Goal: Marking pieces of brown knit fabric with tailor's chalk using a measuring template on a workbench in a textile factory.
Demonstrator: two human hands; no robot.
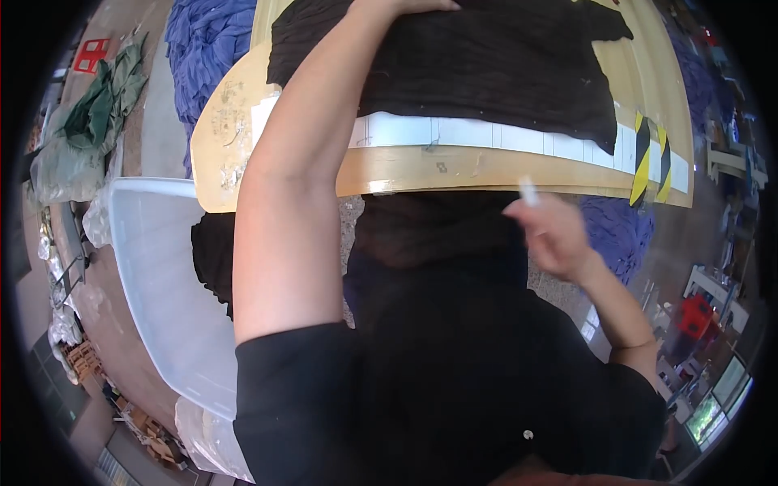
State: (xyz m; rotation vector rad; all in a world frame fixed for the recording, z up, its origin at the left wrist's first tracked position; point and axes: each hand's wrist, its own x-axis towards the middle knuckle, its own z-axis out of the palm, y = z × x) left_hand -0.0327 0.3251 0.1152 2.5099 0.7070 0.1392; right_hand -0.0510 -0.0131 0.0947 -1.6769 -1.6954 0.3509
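Note:
A black garment or cut piece of knit fabric [478, 69] lies spread on a tan board [389, 172]. My left hand [409, 5] reaches over it at the top edge of the picture. The visible part lies flat on the fabric, fingers stretched out, and the rest is cut off. Off the board's near edge, my right hand [559, 239] is raised and slightly blurred. Its fingers are closed on a small white stick-like piece [528, 191], whose exact kind I cannot make out. White paper strips with dark lines [486, 134] run along the board below the fabric.
Yellow-and-black striped tape [642, 162] marks the board's right end. A white plastic tub [170, 283] stands at the left, with black cloth [212, 259] at its side. Purple fabric heaps lie at the far left [207, 61] and at the right [620, 239].

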